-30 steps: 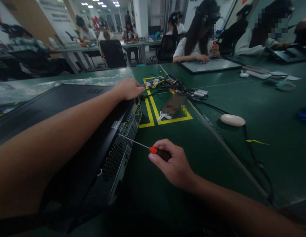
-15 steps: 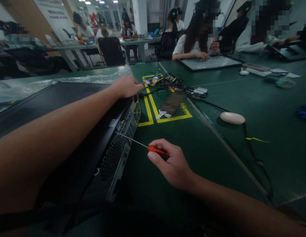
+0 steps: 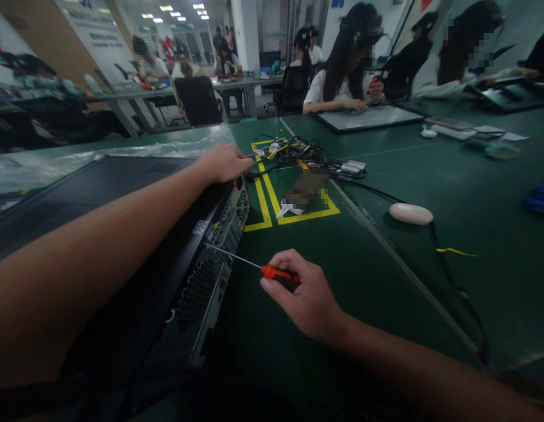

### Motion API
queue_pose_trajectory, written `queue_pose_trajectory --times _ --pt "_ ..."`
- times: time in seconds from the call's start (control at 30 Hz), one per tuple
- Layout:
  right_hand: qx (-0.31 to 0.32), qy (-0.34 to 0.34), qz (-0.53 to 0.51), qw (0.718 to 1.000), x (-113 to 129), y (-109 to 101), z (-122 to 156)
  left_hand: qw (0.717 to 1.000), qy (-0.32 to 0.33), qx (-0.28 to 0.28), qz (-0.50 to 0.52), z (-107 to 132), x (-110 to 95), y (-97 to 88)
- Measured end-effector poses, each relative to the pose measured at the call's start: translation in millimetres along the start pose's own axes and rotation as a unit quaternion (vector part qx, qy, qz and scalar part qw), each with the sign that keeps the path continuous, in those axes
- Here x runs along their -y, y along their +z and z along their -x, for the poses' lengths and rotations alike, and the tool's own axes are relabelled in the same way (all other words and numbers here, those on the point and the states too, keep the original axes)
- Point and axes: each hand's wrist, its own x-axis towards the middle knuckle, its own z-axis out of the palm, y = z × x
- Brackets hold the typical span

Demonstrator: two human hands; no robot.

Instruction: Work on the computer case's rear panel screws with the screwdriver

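A black desktop computer case (image 3: 135, 193) lies flat at the left, with its metal rear panel facing right. My left hand (image 3: 223, 163) bears on the far rear corner, its fingers closed over the edge; some fingertips are hidden. In my right hand (image 3: 307, 293) is a screwdriver (image 3: 272, 272) with a red and black handle, pinched between thumb and fingers. Its long thin shaft reaches left, and the tip meets the upper edge of the rear panel, near a small patterned label (image 3: 199, 227). Whether a screw sits under the tip is too small to tell.
Beyond the case lie tangled cables (image 3: 304, 151) on the green table (image 3: 368, 281), with yellow tape marks (image 3: 309, 217). A pale oval object (image 3: 411, 214) and a black cord lie to the right. Clear plastic wrap (image 3: 179, 143) lies behind the case. Across the table a person works at a flat panel (image 3: 372, 117).
The screwdriver handle has turned a little in my right hand, showing more of its black part. Its tip stays at the same spot. My left hand remains on the case; the view has tilted slightly up.
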Motion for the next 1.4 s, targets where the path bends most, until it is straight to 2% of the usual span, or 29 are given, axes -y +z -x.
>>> queue_pose_trajectory --times 0.23,0.9,1.4 --pt "0.005 0.008 0.001 1.0 1.9 -1.7 -0.7 1.0 -0.009 -0.003 0.0 0.1 -0.1 0.3" --pt "-0.002 -0.005 0.008 1.0 -0.6 -2.3 -0.4 1.0 0.021 0.0 -0.016 -0.8 0.4 -0.2" --pt "0.0 -0.007 0.006 1.0 -1.6 -2.4 0.0 1.0 0.01 0.004 -0.021 -0.8 0.0 -0.5"
